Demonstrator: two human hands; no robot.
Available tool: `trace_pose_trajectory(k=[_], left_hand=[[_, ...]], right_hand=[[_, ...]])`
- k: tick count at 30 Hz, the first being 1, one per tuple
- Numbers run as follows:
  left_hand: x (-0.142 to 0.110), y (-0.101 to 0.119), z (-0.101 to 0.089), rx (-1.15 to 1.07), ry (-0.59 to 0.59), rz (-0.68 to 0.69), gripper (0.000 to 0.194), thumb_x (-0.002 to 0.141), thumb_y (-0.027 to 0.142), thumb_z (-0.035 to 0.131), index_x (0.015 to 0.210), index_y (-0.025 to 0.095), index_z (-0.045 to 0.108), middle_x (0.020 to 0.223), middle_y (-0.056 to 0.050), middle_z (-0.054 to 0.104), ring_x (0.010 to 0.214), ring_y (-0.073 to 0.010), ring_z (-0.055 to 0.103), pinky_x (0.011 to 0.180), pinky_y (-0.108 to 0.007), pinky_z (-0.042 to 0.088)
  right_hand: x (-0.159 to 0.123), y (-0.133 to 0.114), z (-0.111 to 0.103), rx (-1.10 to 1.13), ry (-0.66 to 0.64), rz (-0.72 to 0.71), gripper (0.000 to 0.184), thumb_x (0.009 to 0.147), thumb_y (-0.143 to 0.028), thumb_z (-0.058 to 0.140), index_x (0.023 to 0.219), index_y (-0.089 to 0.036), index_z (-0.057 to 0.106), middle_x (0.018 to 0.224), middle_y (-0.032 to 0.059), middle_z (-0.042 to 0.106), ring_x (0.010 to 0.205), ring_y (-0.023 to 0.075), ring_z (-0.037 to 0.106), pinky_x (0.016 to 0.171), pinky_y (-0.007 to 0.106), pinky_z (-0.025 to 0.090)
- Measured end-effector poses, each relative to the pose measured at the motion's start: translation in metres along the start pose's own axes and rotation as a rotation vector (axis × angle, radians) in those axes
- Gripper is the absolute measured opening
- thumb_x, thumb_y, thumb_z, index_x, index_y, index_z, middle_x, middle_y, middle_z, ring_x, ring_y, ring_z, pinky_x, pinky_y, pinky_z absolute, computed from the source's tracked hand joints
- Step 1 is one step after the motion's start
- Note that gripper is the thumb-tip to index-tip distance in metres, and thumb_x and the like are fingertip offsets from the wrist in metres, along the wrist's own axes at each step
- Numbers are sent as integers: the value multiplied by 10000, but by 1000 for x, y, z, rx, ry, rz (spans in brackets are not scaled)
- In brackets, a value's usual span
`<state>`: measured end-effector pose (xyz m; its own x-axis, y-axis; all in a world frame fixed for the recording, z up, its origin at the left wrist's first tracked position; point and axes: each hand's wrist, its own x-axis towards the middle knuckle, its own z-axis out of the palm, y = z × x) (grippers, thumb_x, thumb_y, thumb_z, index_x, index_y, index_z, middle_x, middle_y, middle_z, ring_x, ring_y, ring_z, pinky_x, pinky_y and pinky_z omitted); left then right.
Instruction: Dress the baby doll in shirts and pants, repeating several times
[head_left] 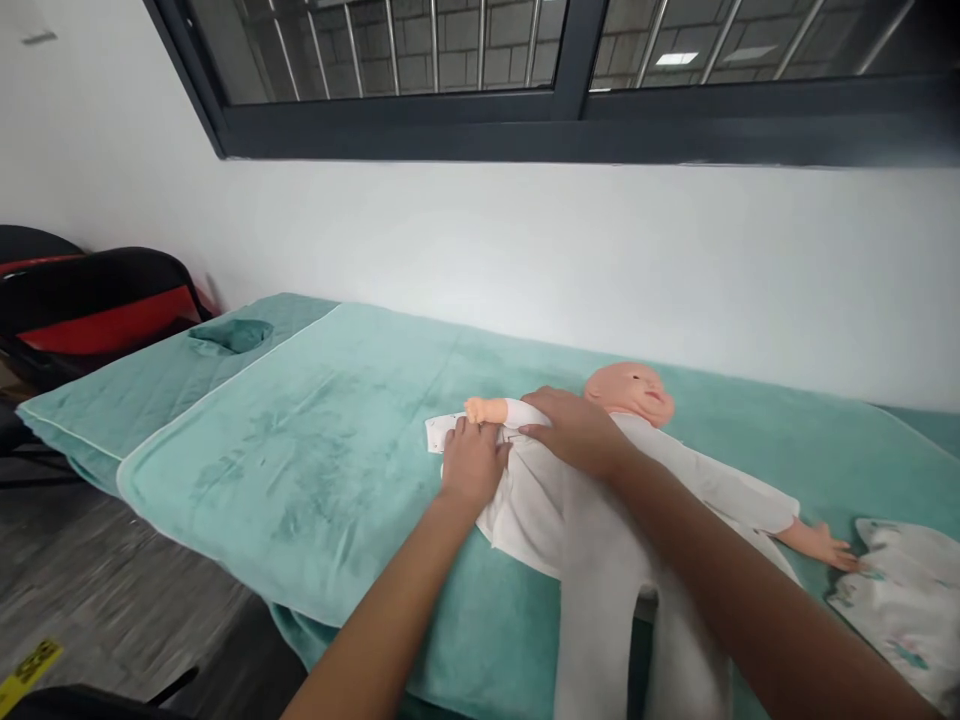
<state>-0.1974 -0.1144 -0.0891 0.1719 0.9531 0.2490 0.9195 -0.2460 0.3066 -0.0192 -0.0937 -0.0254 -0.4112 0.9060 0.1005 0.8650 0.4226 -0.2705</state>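
Note:
A baby doll lies on the bed with its face turned right. It wears a white baby top, with both sleeves on its outstretched arms. My right hand grips the sleeve on the doll's left-side arm, thumb below and fingers over it. My left hand is closed on the top's edge just under the doll's small hand. A flap with snaps sticks out beyond my left fingertips. Pale leggings cover the doll's legs, partly hidden by my right forearm.
Green plush sheeting covers the bed, which has a face hole at its left end. A folded printed white cloth lies at the right. Black and red chairs stand at the left; a white wall runs behind.

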Motion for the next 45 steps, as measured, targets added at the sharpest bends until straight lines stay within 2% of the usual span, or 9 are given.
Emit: trace_pose_trajectory(k=[3, 5, 11, 16, 23, 30, 34, 38, 45], left_hand=[[9, -2, 5, -96, 34, -99, 336, 913, 389, 511, 1145, 169, 615, 1216, -153, 605, 1174, -319, 490, 962, -461, 388], [13, -5, 4, -247, 47, -163, 240, 894, 329, 504, 988, 154, 640, 1100, -158, 636, 1106, -317, 519, 930, -457, 394], [7, -23, -18, -762, 27, -183, 108, 818, 239, 467, 831, 187, 562, 858, -36, 643, 823, -180, 576, 757, -296, 448], [-8, -33, -32, -1110, 6, -361, 154, 766, 329, 572, 759, 185, 515, 715, 25, 526, 657, -123, 476, 585, -224, 362], [-16, -21, -41, -1031, 146, -447, 263, 802, 422, 586, 721, 192, 488, 699, 35, 483, 666, -116, 427, 614, -222, 341], [-17, -5, -54, -982, 147, -526, 223, 838, 348, 546, 705, 196, 452, 697, 38, 492, 677, -121, 452, 634, -233, 341], [-17, 9, -63, -950, 249, -415, 199, 883, 288, 509, 723, 208, 422, 836, -8, 635, 850, -170, 584, 745, -269, 411], [-20, 35, -64, -975, 200, -286, 196, 914, 270, 495, 747, 216, 409, 940, -32, 689, 983, -192, 622, 837, -296, 430], [-39, 88, -52, -955, 117, -191, 207, 962, 290, 430, 769, 218, 410, 1016, -39, 674, 985, -178, 602, 837, -305, 417]], right_hand=[[0, -1, 2, 51, -50, -9, 285, 955, -423, 447, 1144, -295, 618, 1184, 18, 651, 1034, 219, 583, 808, 321, 419], [2, -3, 3, 45, -78, -23, 335, 952, -481, 442, 1152, -281, 622, 1188, 34, 653, 1034, 232, 585, 817, 330, 417], [2, -8, 0, 20, -130, -31, 464, 911, -662, 427, 1159, -339, 650, 1074, 25, 680, 964, 231, 604, 763, 326, 400], [0, -5, 1, -41, -97, 4, 495, 932, -657, 371, 1197, -343, 647, 1123, 40, 676, 1000, 257, 597, 778, 345, 398], [2, -2, 1, -164, -126, 61, 485, 931, -626, 380, 1067, -286, 699, 1047, 80, 688, 921, 269, 609, 722, 341, 396], [1, -3, 1, -175, -134, 70, 456, 906, -609, 433, 1072, -286, 709, 1086, 86, 690, 948, 281, 609, 720, 349, 388], [2, -7, 4, -230, -179, 72, 420, 894, -581, 486, 1033, -259, 717, 1056, 104, 697, 923, 275, 619, 742, 353, 392], [2, -9, 9, -270, -101, 46, 457, 922, -589, 446, 980, -215, 702, 1013, 130, 694, 915, 274, 621, 773, 364, 389], [2, -9, 10, -302, -109, 67, 145, 883, -244, 506, 935, -194, 632, 937, 107, 678, 914, 255, 605, 775, 354, 359]])
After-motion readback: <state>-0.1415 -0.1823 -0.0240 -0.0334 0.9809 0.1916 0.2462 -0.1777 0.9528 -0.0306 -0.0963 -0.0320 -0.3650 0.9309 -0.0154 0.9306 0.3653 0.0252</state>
